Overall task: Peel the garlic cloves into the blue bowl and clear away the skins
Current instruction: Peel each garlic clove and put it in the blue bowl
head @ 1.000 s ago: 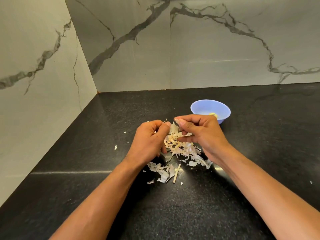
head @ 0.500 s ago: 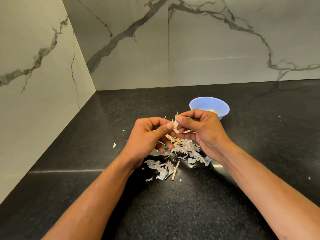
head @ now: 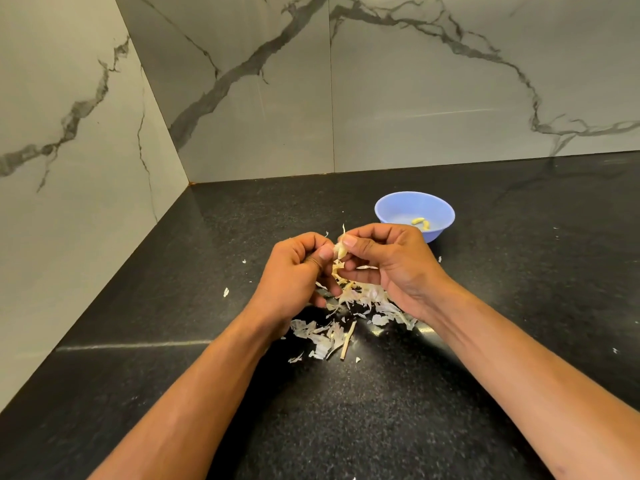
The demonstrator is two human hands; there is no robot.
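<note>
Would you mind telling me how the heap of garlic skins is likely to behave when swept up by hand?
The skins look thin and papery, so probably very light and apt to scatter. They lie as loose curled flakes, with strays across the counter, so a push likely leaves bits behind. The stalk among them looks stiffer.
</note>
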